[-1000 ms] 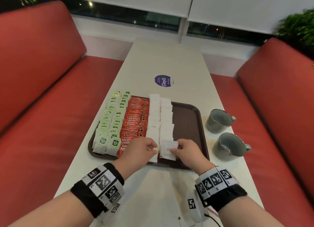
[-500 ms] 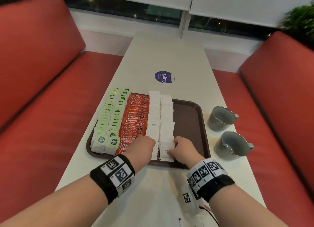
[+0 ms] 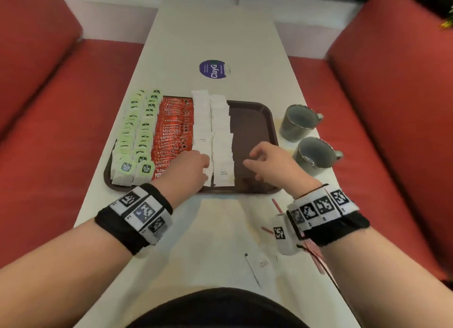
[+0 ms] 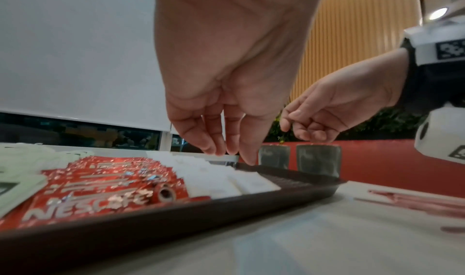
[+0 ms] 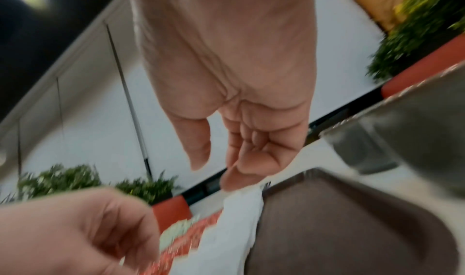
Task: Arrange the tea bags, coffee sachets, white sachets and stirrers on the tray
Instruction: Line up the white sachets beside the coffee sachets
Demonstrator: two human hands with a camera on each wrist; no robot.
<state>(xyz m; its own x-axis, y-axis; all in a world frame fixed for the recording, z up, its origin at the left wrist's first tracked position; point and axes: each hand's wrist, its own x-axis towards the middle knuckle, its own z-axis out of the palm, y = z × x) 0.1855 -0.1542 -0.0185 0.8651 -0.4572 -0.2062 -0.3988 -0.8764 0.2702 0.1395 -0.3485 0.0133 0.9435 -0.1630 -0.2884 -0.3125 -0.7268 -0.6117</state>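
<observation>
A dark brown tray (image 3: 255, 116) holds two columns of green tea bags (image 3: 137, 131), a block of red coffee sachets (image 3: 171, 131) and two columns of white sachets (image 3: 213, 131). My left hand (image 3: 198, 166) hovers over the near end of the white sachets (image 4: 214, 180), fingers (image 4: 211, 146) pointing down and holding nothing. Over the bare right part of the tray, my right hand (image 3: 255, 161) hangs with loosely curled fingers (image 5: 241, 160), empty. Red stirrers (image 3: 277, 205) lie on the table by my right wrist, also in the left wrist view as stirrers (image 4: 415, 199).
Two grey cups (image 3: 297, 121) (image 3: 315, 154) stand on the table right of the tray. A purple round sticker (image 3: 212, 69) lies beyond it. Red sofas flank the white table (image 3: 215, 33). A thin stick (image 3: 252, 270) lies near my body.
My right hand has let go of the white sachet it was setting down and moved right over the bare tray. The left hand stays at the near end of the white columns.
</observation>
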